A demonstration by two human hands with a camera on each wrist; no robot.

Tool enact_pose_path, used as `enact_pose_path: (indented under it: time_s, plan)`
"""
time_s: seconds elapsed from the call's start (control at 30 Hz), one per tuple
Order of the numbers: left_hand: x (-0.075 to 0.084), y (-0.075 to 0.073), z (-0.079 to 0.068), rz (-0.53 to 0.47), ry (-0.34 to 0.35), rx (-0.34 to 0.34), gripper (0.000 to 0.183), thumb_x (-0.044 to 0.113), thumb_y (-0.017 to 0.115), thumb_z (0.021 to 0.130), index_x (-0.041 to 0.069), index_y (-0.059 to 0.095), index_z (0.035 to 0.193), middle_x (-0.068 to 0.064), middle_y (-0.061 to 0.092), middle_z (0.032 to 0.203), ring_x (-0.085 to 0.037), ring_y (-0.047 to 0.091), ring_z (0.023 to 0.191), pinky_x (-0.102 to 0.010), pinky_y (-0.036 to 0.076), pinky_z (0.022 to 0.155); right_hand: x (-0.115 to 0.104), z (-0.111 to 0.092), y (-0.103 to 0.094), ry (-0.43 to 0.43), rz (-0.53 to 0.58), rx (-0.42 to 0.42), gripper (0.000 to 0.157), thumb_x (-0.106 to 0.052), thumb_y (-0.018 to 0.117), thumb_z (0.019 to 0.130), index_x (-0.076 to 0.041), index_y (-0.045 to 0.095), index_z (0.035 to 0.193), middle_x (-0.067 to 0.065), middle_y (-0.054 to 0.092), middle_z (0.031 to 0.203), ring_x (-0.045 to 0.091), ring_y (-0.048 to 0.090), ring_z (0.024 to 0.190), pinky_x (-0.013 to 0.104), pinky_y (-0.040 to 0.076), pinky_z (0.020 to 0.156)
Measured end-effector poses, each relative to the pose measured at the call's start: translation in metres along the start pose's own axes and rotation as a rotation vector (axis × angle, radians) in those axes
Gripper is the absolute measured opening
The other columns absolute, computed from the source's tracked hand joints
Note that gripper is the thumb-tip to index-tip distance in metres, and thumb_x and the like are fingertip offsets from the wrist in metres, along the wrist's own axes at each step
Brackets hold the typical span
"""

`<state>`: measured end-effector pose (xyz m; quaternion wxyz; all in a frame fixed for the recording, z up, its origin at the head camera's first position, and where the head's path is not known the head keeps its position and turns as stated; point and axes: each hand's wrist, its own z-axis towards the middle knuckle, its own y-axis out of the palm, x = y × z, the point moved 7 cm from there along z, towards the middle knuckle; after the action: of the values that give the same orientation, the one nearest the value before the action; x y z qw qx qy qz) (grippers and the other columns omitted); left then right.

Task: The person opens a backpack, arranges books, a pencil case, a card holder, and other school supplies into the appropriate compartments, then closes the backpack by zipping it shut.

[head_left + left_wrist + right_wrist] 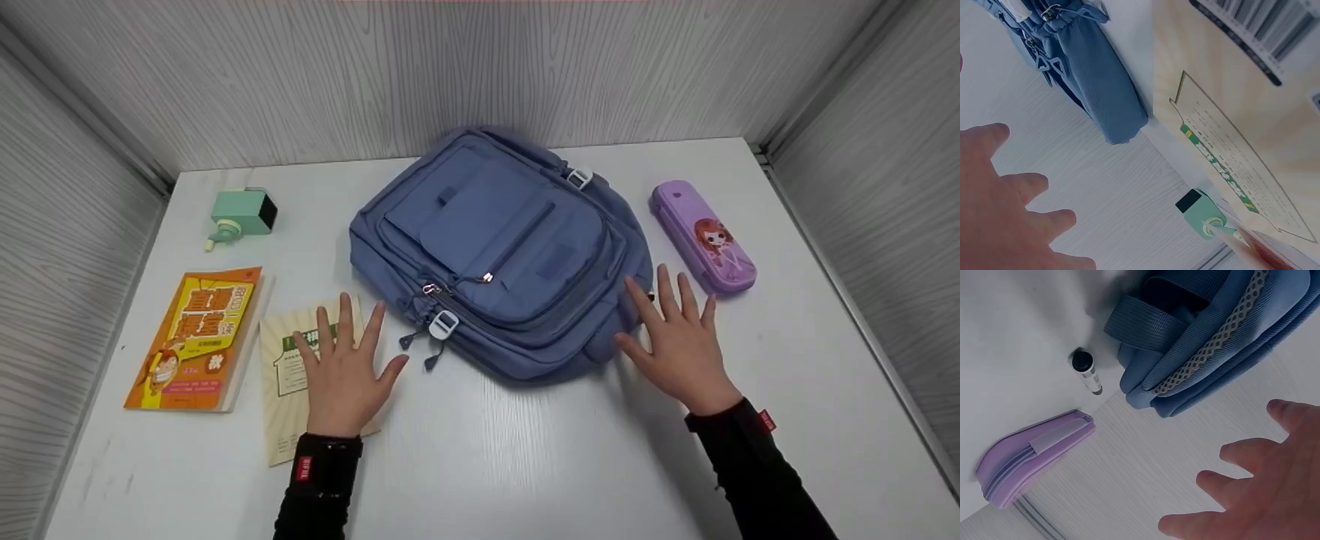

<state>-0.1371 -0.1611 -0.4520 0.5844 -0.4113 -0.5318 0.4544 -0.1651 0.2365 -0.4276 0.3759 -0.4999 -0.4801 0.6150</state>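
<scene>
A blue backpack (510,247) lies on the white table, its front pocket and zippers facing up. My left hand (345,382), fingers spread, is over a cream booklet (281,439) and covers part of it. In the left wrist view the booklet (1230,152) shows a barcode and a green label. My right hand (681,360) spreads its fingers beside the backpack's lower right side, the index fingertip overlapping its edge in the head view. Both hands hold nothing. A white marker with a black cap (1086,370) stands near the backpack in the right wrist view.
An orange and yellow book (195,341) lies at the left, with a mint-green crank pencil sharpener (244,212) behind it. On the right is a purple pencil case (703,236) with a cartoon girl. Grey wood-grain panels (465,75) enclose the back and sides.
</scene>
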Motion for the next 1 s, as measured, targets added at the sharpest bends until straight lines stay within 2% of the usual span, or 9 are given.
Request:
enact_pose_path:
  time_s: [0.13,0.3,0.43,0.57,0.77,0.9,1.0]
  plan:
    - [0.004,-0.009,0.012,0.005,0.016,0.011,0.076,0.048,0.066,0.091,0.021,0.036,0.155,-0.021,0.017,0.166,-0.050,0.012,0.152,-0.076,0.006,0.116,-0.018,-0.004,-0.003,-0.048,0.007,0.022,0.075,-0.045,0.062,0.094,-0.022,0.029,0.158,0.023,0.011,0.166,0.049,0.008,0.153,0.078,0.004,0.114]
    - [0.010,-0.016,0.044,0.023,0.065,0.030,0.072,0.033,0.070,0.090,0.019,0.039,0.154,-0.022,0.022,0.164,-0.049,0.017,0.151,-0.076,0.010,0.116,-0.055,-0.011,-0.003,-0.149,-0.012,0.067,0.077,-0.046,0.065,0.091,-0.022,0.032,0.157,0.023,0.018,0.165,0.048,0.015,0.152,0.077,0.009,0.115]
    - [0.008,-0.006,0.069,0.022,0.081,-0.009,0.071,0.023,0.072,0.089,0.016,0.041,0.152,-0.024,0.025,0.162,-0.049,0.021,0.150,-0.075,0.012,0.116,-0.088,-0.019,0.006,-0.251,-0.013,0.070,0.078,-0.047,0.067,0.089,-0.024,0.034,0.156,0.021,0.022,0.164,0.046,0.020,0.151,0.077,0.016,0.114]
    - [0.005,0.010,0.087,0.041,0.082,-0.104,0.072,0.021,0.071,0.090,0.018,0.038,0.154,-0.025,0.024,0.163,-0.050,0.021,0.150,-0.076,0.013,0.116,-0.114,-0.026,0.020,-0.342,-0.016,0.034,0.077,-0.050,0.065,0.090,-0.025,0.034,0.156,0.019,0.025,0.164,0.044,0.024,0.151,0.076,0.022,0.112]
    - [0.006,0.026,0.098,0.066,0.112,-0.208,0.072,0.010,0.065,0.090,0.022,0.036,0.155,-0.021,0.024,0.164,-0.048,0.022,0.150,-0.075,0.012,0.116,-0.130,-0.027,0.041,-0.385,-0.025,-0.011,0.074,-0.047,0.067,0.091,-0.026,0.037,0.154,0.018,0.027,0.164,0.042,0.027,0.151,0.075,0.025,0.111]
    - [0.008,0.029,0.098,0.057,0.121,-0.233,0.070,0.005,0.059,0.090,0.022,0.038,0.154,-0.019,0.027,0.163,-0.045,0.023,0.151,-0.075,0.010,0.117,-0.129,-0.025,0.049,-0.381,-0.043,-0.011,0.071,-0.044,0.069,0.090,-0.025,0.040,0.153,0.019,0.031,0.162,0.042,0.031,0.149,0.075,0.027,0.111]
    - [0.007,0.030,0.098,0.063,0.121,-0.230,0.069,0.008,0.061,0.091,0.023,0.038,0.154,-0.017,0.029,0.163,-0.044,0.024,0.151,-0.075,0.010,0.117,-0.125,-0.023,0.053,-0.383,-0.060,-0.008,0.070,-0.043,0.070,0.090,-0.023,0.043,0.151,0.020,0.035,0.160,0.042,0.036,0.146,0.073,0.028,0.111]
